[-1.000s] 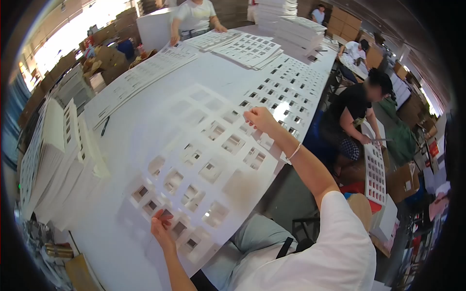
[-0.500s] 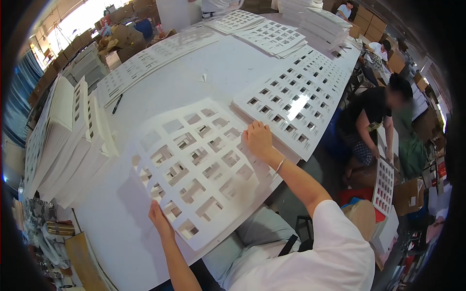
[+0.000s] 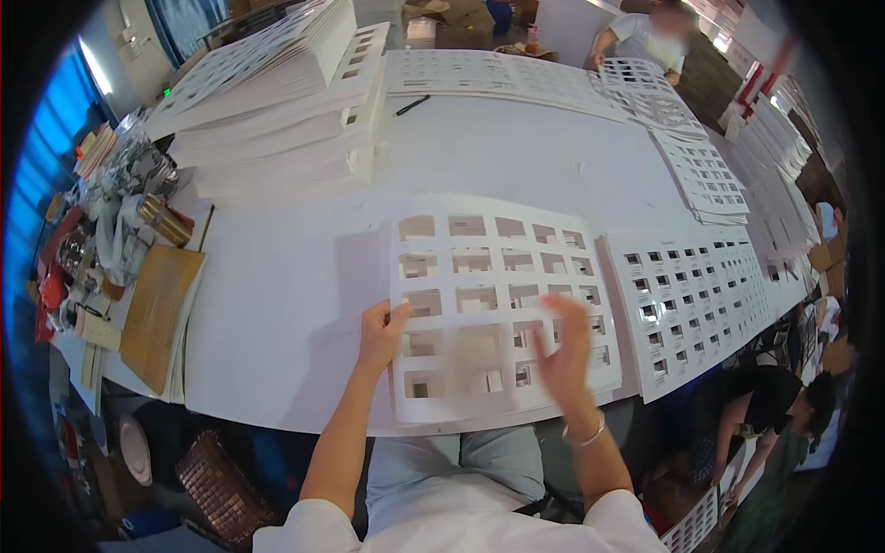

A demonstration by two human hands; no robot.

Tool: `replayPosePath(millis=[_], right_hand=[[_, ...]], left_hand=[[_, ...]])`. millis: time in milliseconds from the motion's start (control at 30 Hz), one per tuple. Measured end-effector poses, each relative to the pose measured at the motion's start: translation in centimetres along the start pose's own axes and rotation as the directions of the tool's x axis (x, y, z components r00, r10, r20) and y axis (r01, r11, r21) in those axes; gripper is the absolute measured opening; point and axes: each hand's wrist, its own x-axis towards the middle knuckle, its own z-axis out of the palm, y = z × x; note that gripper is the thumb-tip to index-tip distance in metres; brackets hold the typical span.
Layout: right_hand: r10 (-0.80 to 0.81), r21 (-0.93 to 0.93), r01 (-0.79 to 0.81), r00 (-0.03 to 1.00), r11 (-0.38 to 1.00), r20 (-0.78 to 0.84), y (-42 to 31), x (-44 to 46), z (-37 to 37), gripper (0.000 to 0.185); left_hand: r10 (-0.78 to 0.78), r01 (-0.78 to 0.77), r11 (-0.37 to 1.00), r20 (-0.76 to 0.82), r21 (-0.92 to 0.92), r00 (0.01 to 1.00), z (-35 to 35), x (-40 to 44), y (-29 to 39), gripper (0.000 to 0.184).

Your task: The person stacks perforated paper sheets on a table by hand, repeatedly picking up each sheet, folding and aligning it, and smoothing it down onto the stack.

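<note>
A white card sheet with rows of rectangular cut-out windows (image 3: 442,276) lies before me near the table's front edge; white card shows through its openings. My left hand (image 3: 381,334) is closed on the sheet's left edge, thumb on top. Over the right half of the sheet hovers my right hand (image 3: 567,355), blurred, thumb and fingers apart with nothing visible between them. To the right sits a stack of printed white sheets (image 3: 690,309) with smaller dark windows.
A tall pile of folded white sheets (image 3: 277,138) stands at the back left, a black pen (image 3: 413,105) beside it. More window sheets (image 3: 498,74) line the far edge. Across the table a person (image 3: 645,41) handles sheets; another person (image 3: 770,405) bends at lower right.
My view has swung left, and the sheet now appears squarer to me. My right hand has left the sheet's right edge and moved over its surface. My left hand still holds the left edge.
</note>
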Motion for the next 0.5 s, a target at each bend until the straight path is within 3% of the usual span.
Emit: replayPosePath(millis=[33, 100, 200, 267, 333, 433, 500], right_hand=[[-0.063, 0.143, 0.044, 0.989, 0.989, 0.132, -2.6, -1.2, 1.0, 0.053], [-0.226, 0.206, 0.153, 0.888, 0.967, 0.4, -8.2, -3.0, 2.3, 0.066], [-0.259, 0.188, 0.183, 0.78, 0.965, 0.57, -9.0, -6.8, 6.2, 0.074], [-0.289, 0.174, 0.232, 0.807, 0.957, 0.514, -8.0, -8.2, 7.1, 0.073], [-0.326, 0.187, 0.269, 0.822, 0.945, 0.466, -7.4, -8.5, 7.7, 0.071], [-0.342, 0.237, 0.259, 0.827, 0.936, 0.445, -7.2, -9.0, 7.7, 0.068], [-0.36, 0.264, 0.264, 0.822, 0.928, 0.442, -7.1, -8.7, 7.6, 0.065]], left_hand=[[-0.003, 0.003, 1.0, 0.0, -0.021, 1.0, 0.1, -0.1, 0.2, 0.027], [0.054, -0.054, 0.998, -0.015, 0.022, 0.998, 0.0, 0.2, 0.0, 0.027], [0.109, -0.108, 0.992, -0.01, 0.071, 0.994, -0.3, 0.6, -1.6, 0.031], [0.064, -0.066, 0.973, -0.015, -0.222, 0.998, 0.1, 0.3, -0.9, 0.035], [-0.116, 0.135, 0.969, 0.1, -0.206, 0.988, -1.4, 0.1, 0.5, 0.037], [0.031, -0.041, 0.974, -0.047, -0.222, 0.998, 0.3, 0.7, -0.7, 0.036], [0.006, -0.009, 0.995, -0.034, -0.097, 0.999, -0.1, 1.1, -1.1, 0.033]])
